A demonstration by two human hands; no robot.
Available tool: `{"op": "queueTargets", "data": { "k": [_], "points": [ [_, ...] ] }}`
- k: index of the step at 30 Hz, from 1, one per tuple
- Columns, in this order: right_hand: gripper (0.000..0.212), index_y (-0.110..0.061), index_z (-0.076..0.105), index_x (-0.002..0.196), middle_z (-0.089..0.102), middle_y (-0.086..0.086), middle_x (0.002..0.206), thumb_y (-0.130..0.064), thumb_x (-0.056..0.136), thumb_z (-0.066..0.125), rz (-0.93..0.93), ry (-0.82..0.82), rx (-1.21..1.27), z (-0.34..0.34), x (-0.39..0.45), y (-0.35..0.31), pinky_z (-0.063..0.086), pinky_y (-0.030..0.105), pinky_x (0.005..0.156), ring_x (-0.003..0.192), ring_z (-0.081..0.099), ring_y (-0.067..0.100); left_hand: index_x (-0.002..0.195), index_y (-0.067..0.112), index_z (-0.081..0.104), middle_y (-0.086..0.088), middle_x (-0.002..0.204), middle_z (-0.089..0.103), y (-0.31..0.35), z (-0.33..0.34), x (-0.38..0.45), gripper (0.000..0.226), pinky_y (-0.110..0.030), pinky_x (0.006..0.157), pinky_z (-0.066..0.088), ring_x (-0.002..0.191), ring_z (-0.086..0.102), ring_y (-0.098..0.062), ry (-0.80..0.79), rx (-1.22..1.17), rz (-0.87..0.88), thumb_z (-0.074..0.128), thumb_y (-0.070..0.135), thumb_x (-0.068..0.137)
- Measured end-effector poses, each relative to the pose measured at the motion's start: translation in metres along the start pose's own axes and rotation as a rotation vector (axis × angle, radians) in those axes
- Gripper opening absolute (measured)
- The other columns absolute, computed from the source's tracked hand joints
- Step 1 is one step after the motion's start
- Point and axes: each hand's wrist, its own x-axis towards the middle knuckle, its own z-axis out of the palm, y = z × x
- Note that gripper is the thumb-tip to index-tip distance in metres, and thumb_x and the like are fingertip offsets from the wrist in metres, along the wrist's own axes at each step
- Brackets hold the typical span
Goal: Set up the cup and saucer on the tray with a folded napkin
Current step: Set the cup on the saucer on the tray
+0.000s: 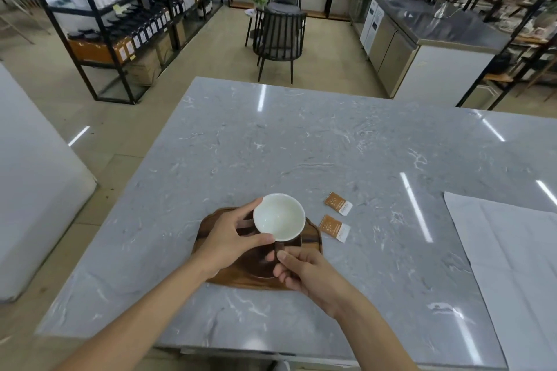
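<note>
Just below the middle of the frame, a white-lined cup (279, 217) is being held over a dark saucer (259, 262) that is lying on a wooden tray (211, 226) on the grey marble counter (301, 141). The left hand (229, 238) is gripping the cup's rim between thumb and fingers. The right hand (304, 271) is pinching the cup's dark handle. Two orange sachets (334, 227) are lying just right of the tray. A white cloth (512, 265) is lying spread flat at the right edge.
</note>
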Motion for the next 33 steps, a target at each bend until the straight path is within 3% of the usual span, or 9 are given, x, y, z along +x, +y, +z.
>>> {"op": "queueTargets", "data": {
  "k": [10,16,19,22,24,25,27,30,33],
  "points": [
    [0.028,-0.012,0.078,0.108,0.07,0.003,0.083,-0.024,0.106,0.053,0.056,-0.011,0.023,0.021,0.001,0.019,0.052,0.017,0.073,0.072,0.061,0.005,0.131,0.057,0.053,0.031,0.133,0.06,-0.02,-0.01,-0.023,0.084,-0.013,0.086,0.054,0.12,0.062,0.0,0.011,-0.038,-0.015,0.094,0.034,0.061],
    [0.028,-0.012,0.077,0.11,0.075,0.006,0.087,-0.025,0.107,0.052,0.061,-0.009,0.009,0.027,-0.001,0.02,0.055,0.021,0.076,0.075,0.065,0.009,0.14,0.043,0.052,0.029,0.137,0.058,-0.023,-0.013,-0.025,0.086,-0.033,0.1,0.055,0.121,0.062,-0.003,0.018,-0.017,-0.007,0.093,0.025,0.067],
    [0.028,-0.018,0.075,0.108,0.08,0.005,0.095,-0.035,0.106,0.053,0.031,0.002,-0.179,0.02,-0.004,0.016,0.057,0.024,0.076,0.08,0.071,0.01,0.14,0.045,0.052,0.03,0.137,0.058,-0.022,-0.018,-0.023,0.084,-0.038,0.106,0.051,0.118,0.062,0.002,-0.014,0.026,0.006,0.091,0.026,0.068],
    [0.031,-0.022,0.076,0.091,0.079,-0.003,0.086,-0.045,0.101,0.057,-0.181,0.25,-0.497,0.001,-0.002,0.011,0.057,0.033,0.072,0.071,0.069,0.004,0.13,0.064,0.049,0.035,0.133,0.057,-0.017,-0.025,-0.023,0.081,-0.036,0.103,0.053,0.117,0.062,0.004,-0.049,0.063,0.026,0.09,0.034,0.066],
    [0.027,-0.028,0.073,0.086,0.076,-0.014,0.083,-0.053,0.091,0.065,-0.296,0.471,-0.554,-0.011,0.001,0.009,0.052,0.024,0.065,0.074,0.069,0.0,0.13,0.066,0.047,0.034,0.135,0.057,-0.016,-0.026,-0.024,0.083,-0.038,0.103,0.053,0.12,0.06,0.003,-0.055,0.068,0.03,0.09,0.037,0.065],
    [0.025,-0.032,0.072,0.092,0.075,-0.02,0.089,-0.056,0.085,0.07,-0.338,0.501,-0.519,-0.015,0.003,0.009,0.05,0.015,0.067,0.082,0.069,-0.003,0.13,0.066,0.047,0.033,0.136,0.056,-0.016,-0.025,-0.024,0.084,-0.04,0.103,0.054,0.122,0.059,0.002,-0.055,0.065,0.031,0.091,0.037,0.064],
    [0.043,-0.044,0.064,0.118,0.07,-0.028,0.114,-0.059,0.079,0.076,-0.394,0.397,-0.495,-0.02,0.009,0.009,0.051,0.007,0.077,0.104,0.064,-0.011,0.129,0.067,0.047,0.034,0.136,0.056,-0.019,-0.023,-0.025,0.084,-0.039,0.103,0.054,0.122,0.058,0.004,-0.044,0.066,0.035,0.091,0.04,0.062],
    [0.069,-0.057,0.045,0.14,0.054,-0.032,0.138,-0.058,0.08,0.078,-0.401,0.215,-0.521,-0.018,0.017,0.014,0.057,0.017,0.088,0.124,0.054,-0.009,0.134,0.064,0.045,0.035,0.138,0.053,-0.022,-0.022,-0.027,0.085,-0.037,0.103,0.053,0.122,0.057,0.007,-0.043,0.074,0.029,0.089,0.045,0.064],
    [0.076,-0.053,0.042,0.144,0.051,-0.035,0.139,-0.057,0.078,0.079,-0.416,0.248,-0.518,-0.018,0.021,0.021,0.059,0.028,0.094,0.124,0.055,-0.008,0.135,0.064,0.043,0.035,0.14,0.052,-0.022,-0.022,-0.027,0.084,-0.035,0.102,0.054,0.123,0.056,0.007,-0.061,0.065,0.018,0.088,0.044,0.067]
  ]
}}
